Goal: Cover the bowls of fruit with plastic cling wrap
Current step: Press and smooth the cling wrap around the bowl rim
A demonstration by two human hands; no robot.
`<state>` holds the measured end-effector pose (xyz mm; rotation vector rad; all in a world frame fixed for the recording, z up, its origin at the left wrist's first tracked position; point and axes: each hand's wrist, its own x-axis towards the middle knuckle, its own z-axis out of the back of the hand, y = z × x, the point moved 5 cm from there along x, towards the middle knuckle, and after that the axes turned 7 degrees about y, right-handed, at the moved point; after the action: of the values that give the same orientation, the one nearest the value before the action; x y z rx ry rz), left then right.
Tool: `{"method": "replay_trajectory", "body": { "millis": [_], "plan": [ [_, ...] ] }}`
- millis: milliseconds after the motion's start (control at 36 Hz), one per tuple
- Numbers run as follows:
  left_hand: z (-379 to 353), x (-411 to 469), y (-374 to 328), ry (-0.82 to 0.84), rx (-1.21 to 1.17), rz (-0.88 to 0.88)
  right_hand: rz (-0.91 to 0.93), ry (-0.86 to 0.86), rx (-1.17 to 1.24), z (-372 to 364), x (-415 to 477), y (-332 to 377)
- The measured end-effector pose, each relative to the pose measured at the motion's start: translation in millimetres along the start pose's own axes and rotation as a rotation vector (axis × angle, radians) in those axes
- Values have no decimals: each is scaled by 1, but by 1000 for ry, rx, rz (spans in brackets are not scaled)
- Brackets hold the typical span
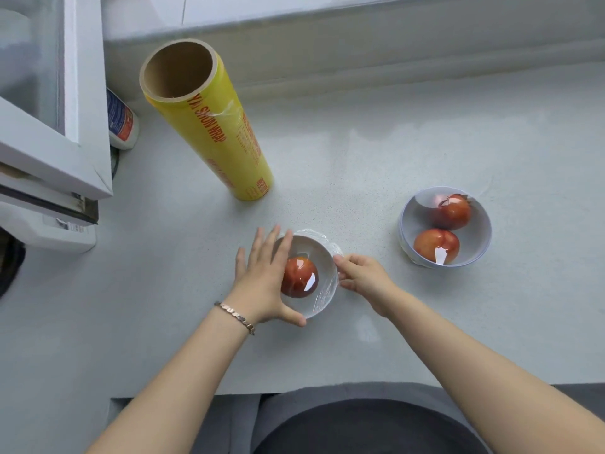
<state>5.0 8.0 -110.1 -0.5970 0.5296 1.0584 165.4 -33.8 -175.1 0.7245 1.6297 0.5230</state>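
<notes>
One head-worn camera, looking forward and steeply down at the counter (pixel 360 152).

This wide-angle view is the only one, so no second view overlaps it. It sits above my forearms, which come in from the bottom edge. My left hand (pixel 262 276) and right hand (pixel 363 280) lie close, just below centre, with the nearer bowl (pixel 322 257) between them. The back ledge (pixel 360 44) crosses the top, and the wrap roll (pixel 209 126) shows me its open upper end.
</notes>
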Motion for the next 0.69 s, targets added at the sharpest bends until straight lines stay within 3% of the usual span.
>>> {"method": "replay_trajectory", "body": {
  "millis": [139, 278, 417, 694],
  "plan": [
    [-4, 14, -13, 29, 200, -162, 66, -34, -71, 0, -5, 8],
    [-5, 17, -16, -8, 200, -121, 124, -127, 20, -3, -12, 11],
    [-3, 18, -18, -24, 188, -89, 138, -108, 147, -6, -15, 13],
    [-4, 20, -16, -50, 176, -75, 157, -221, -245, 14, 1, 2]
  ]
}}
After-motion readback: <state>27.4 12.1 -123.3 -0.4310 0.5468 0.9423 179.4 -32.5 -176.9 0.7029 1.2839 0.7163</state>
